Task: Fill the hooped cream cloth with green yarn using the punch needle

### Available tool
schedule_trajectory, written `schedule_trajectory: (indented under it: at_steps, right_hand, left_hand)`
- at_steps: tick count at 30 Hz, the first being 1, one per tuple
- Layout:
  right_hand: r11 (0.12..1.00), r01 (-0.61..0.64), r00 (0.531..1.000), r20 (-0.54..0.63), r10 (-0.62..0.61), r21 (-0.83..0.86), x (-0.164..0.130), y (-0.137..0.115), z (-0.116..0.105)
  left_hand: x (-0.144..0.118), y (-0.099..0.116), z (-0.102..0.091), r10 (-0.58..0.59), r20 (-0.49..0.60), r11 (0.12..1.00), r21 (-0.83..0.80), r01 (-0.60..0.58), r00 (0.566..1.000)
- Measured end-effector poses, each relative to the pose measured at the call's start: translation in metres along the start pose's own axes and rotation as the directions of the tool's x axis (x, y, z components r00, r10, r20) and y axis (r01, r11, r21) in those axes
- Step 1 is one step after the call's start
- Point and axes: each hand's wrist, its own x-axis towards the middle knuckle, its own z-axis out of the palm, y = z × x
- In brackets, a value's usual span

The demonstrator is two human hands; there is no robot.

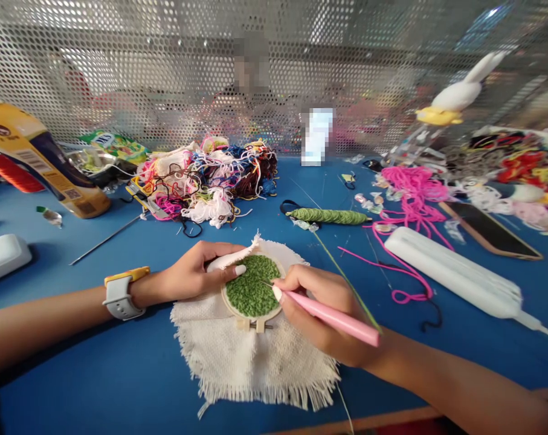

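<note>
My left hand point(210, 270) grips the far left side of a small embroidery hoop point(226, 302), thumb resting over its rim and on the green stitching. Cream fabric point(255, 371) with frayed edges is stretched in the hoop and spreads out below it. Green looped yarn point(251, 287) fills the round. Closed round a pink punch needle point(332, 317), my right hand point(321, 302) has the metal tip at the stitching's right part. A green strand runs from the tool's back end towards a wound bundle of green yarn point(330, 216) beyond.
A heap of mixed yarn point(210, 178) lies at the back, beside a yellow bottle point(51, 157). On the right are pink yarn point(414, 193), a white power strip point(455, 272) and a phone point(491, 229). A metal rod point(104, 240) lies left. Perforated metal stands behind.
</note>
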Motion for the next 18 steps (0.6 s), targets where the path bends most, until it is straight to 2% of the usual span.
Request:
schedule_trajectory:
  at_steps: [4, 8, 11, 15, 18]
  right_hand:
    - [0.998, 0.039, 0.999, 0.020, -0.038, -0.050, 0.000, 0.003, 0.007]
    - [0.986, 0.141, 0.989, 0.044, -0.138, -0.083, 0.002, 0.013, 0.014]
    - [0.989, 0.135, 0.991, 0.032, -0.133, -0.062, 0.003, 0.016, 0.017]
    - [0.999, 0.039, 0.999, -0.017, -0.040, -0.010, 0.000, 0.013, 0.016]
    - [1.000, 0.019, 1.000, 0.000, -0.019, 0.015, -0.001, 0.012, 0.015]
  left_hand:
    - [-0.002, -0.001, 0.000, 0.134, -0.040, 0.983, 0.131, -0.128, 0.990]
    - [-0.003, -0.002, 0.001, 0.191, -0.042, 0.965, 0.193, -0.180, 0.981]
    - [-0.002, -0.001, 0.000, 0.181, -0.033, 0.968, 0.180, -0.173, 0.983]
    - [-0.002, 0.000, -0.001, 0.154, -0.018, 0.978, 0.147, -0.149, 0.988]
    - [-0.002, 0.001, 0.000, 0.089, 0.031, 0.996, 0.015, -0.089, 0.996]
